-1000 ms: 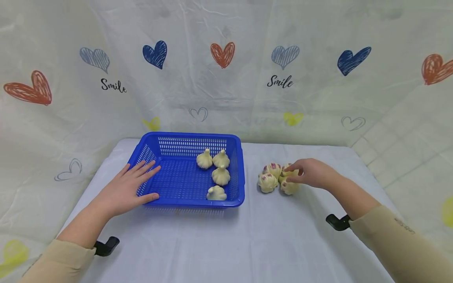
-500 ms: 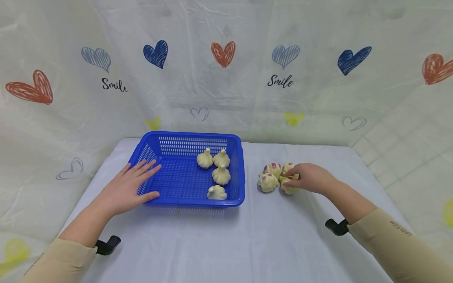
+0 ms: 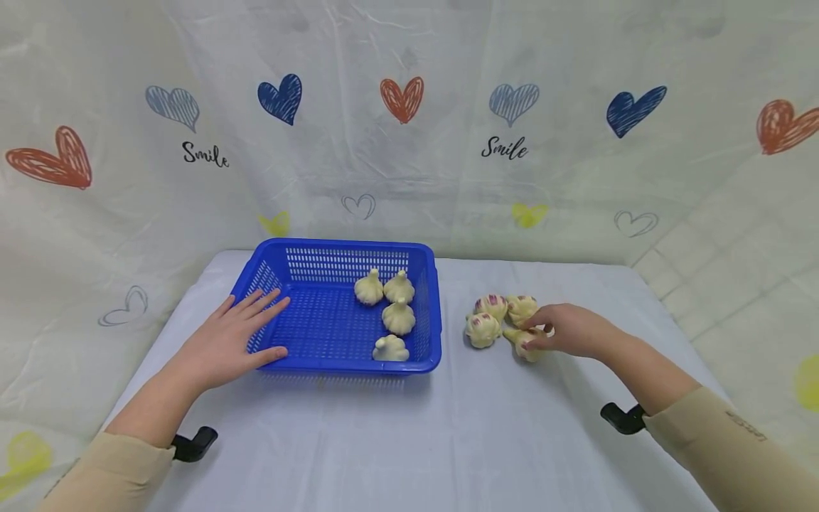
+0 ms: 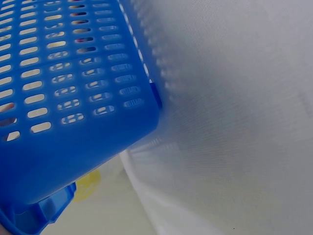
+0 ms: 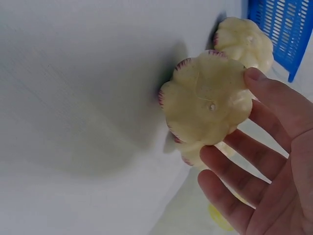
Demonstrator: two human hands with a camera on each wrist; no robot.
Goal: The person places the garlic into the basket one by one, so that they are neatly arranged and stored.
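My right hand (image 3: 576,331) pinches a garlic bulb (image 3: 527,345) between thumb and fingers, its stem tilted to the left. The right wrist view shows the underside of that garlic bulb (image 5: 205,98), pale with purple-streaked edges, the thumb (image 5: 274,95) on one side and fingers (image 5: 239,171) on the other. Beside it sit more purple-marked garlic bulbs (image 3: 483,330) in a cluster. With fingers spread, my left hand (image 3: 230,341) lies over the left front corner of a blue plastic basket (image 3: 301,365). Inside the basket's right half stand several white garlic bulbs (image 3: 399,318).
A white cloth covers the table (image 3: 409,441). Behind it hangs a pale curtain (image 3: 448,178) printed with hearts. The slotted basket wall (image 4: 73,98) fills much of the left wrist view. A black wrist mount (image 3: 195,445) sits below the left hand.
My right hand has moved onto the front right garlic bulb and drawn it slightly toward me and to the right, apart from the others. The left hand and basket stay put.
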